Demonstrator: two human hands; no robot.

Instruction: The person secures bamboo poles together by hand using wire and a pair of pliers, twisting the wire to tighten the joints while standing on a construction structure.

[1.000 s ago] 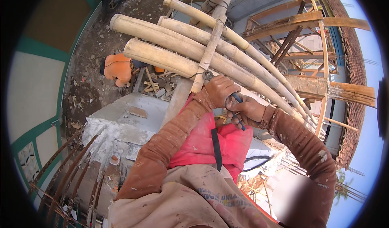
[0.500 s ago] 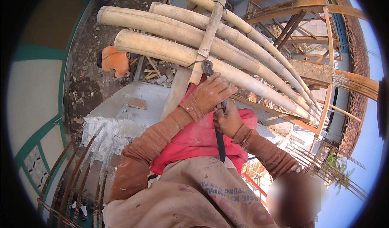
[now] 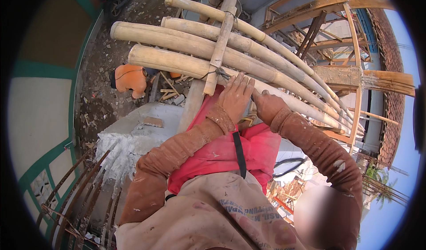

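A bamboo crosspiece [image 3: 220,45] lies over several long bamboo poles [image 3: 168,60], and a dark strip [image 3: 222,73] is wound round the crossing at the nearest pole. My left hand [image 3: 235,95] is closed against that pole beside the crossing, fingers together over the strip where it passes beneath them. Just to its right, my right hand [image 3: 269,108] makes a fist round the strip; a short dark stretch shows between the hands. Both palms are hidden. Below my left hand, a black strap [image 3: 239,154] hangs over red cloth [image 3: 208,154].
A person in orange [image 3: 130,80] crouches on the rubble-strewn ground below left. Rusty rebar [image 3: 84,183] juts up by the broken concrete ledge [image 3: 146,121]. Timber framing [image 3: 337,77] and a tiled roof edge [image 3: 392,85] stand at right. A black loop [image 3: 290,163] lies beside my right forearm.
My right hand has moved up and right, close to the pole. My left hand has turned so its fingers point upward. A black loop now shows beside my right forearm.
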